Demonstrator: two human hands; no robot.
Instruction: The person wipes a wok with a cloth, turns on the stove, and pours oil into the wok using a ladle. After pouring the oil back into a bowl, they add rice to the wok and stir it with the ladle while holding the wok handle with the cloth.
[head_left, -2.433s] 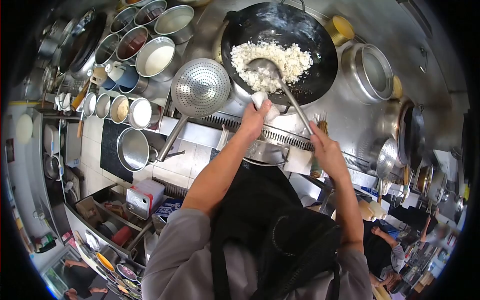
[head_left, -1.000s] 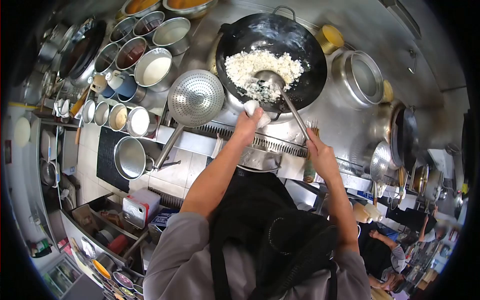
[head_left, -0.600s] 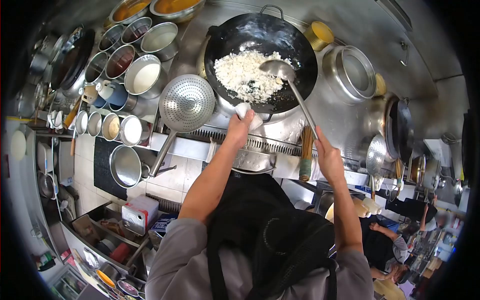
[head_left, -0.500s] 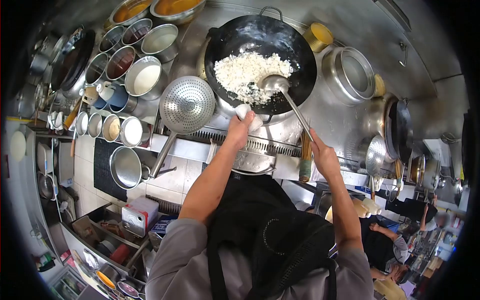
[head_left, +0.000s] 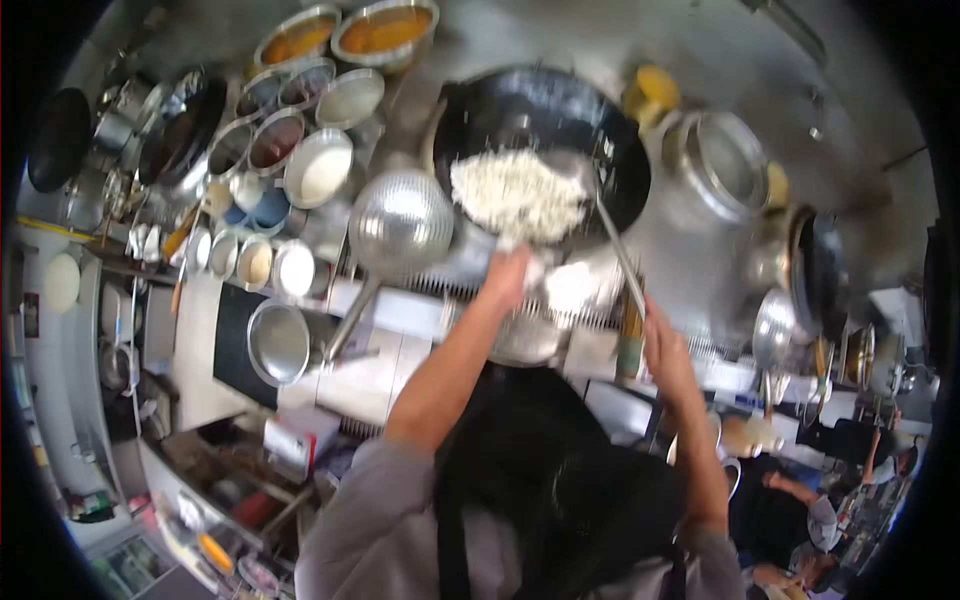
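Observation:
A black wok (head_left: 620, 150) holds a heap of white rice (head_left: 515, 192), bunched toward its near left side. My left hand (head_left: 508, 278) is closed at the wok's near rim, gripping a pale cloth that is mostly hidden and blurred. The long handle of a metal ladle (head_left: 622, 252) is in my right hand (head_left: 668, 350), with its fingers wrapped round the end. The ladle's bowl rests inside the wok, right of the rice. A perforated strainer (head_left: 400, 222) lies left of the wok.
Bowls of sauces and powders (head_left: 318, 170) stand at the left. Stacked metal pots (head_left: 725, 165) and a yellow container (head_left: 652, 92) are on the right. A metal pan (head_left: 278, 342) hangs below left. Another person (head_left: 775, 510) is at the lower right.
The whole view has shifted, so the scene sits lower and further right, with blur. The rice is more tightly heaped, and the ladle's bowl has moved right, away from the rice.

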